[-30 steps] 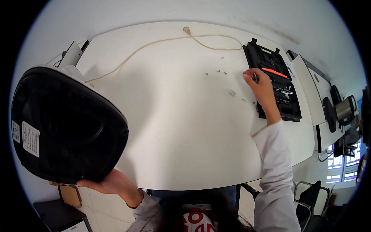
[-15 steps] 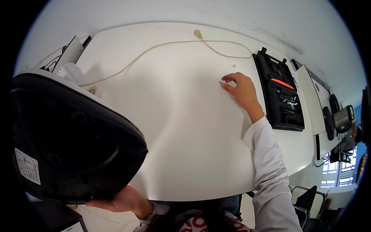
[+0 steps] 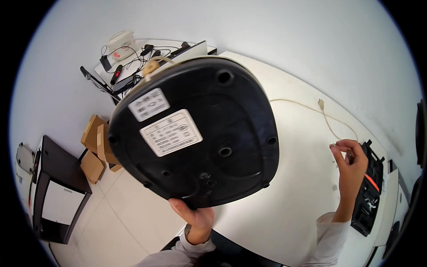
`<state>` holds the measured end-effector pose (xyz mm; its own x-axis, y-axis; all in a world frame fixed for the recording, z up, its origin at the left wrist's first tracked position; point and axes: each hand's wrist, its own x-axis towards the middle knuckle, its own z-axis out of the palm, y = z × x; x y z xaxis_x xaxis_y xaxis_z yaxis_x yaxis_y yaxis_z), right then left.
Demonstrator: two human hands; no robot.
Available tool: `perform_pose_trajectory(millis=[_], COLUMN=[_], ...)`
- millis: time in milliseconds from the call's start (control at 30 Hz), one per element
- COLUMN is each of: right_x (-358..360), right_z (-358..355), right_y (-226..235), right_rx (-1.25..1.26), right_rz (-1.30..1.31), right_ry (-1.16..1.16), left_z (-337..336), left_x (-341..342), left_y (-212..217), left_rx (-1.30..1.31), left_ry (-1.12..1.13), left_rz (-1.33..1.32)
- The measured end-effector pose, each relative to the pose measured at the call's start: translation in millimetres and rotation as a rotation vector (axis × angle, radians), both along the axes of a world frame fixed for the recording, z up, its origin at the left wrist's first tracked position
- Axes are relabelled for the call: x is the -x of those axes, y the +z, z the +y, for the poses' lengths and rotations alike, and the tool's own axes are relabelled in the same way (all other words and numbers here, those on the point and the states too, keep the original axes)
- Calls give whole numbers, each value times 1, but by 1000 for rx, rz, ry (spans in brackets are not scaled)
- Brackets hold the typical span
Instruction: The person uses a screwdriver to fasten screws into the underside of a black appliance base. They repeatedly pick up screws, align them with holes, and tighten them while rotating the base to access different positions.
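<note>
Left hand (image 3: 195,220) grips black appliance (image 3: 193,133) tipped underside-up (long axis toward table's far-left corner); right hand (image 3: 351,167) pinches small screw (image 3: 332,145).

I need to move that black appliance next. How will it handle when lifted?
Probably bulky and awkward: the appliance dwarfs the left hand gripping its lower edge. Its smooth base may slip. The cord looks floppy and would likely trail.

Black appliance base (image 3: 195,133) with two white labels (image 3: 171,132); white tabletop (image 3: 293,178); cream cord (image 3: 329,120); black tool case (image 3: 369,191) with a red strip; brown cardboard boxes (image 3: 94,147).
</note>
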<state>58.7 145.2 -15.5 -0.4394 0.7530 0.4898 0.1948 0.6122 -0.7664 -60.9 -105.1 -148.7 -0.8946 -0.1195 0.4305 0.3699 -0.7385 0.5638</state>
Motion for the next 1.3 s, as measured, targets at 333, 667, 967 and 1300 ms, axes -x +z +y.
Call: perform_pose_trajectory(millis=[333,667,967,1300], right_x=[47,39,47,56], right_z=[-87,-69,-77,-81], right_y=[34,29,25,23], right_rx=[-339,-16,-88,209], right_rz=[335,170,316,254], right_ry=[420,464,533,534], left_z=[2,3,3,5], left_x=[0,-1,0,-1], left_y=[8,7,8,10], left_rx=[150,98,84,104], left_ry=[0,16,36,46], left_rz=[142,-4,-31,-8])
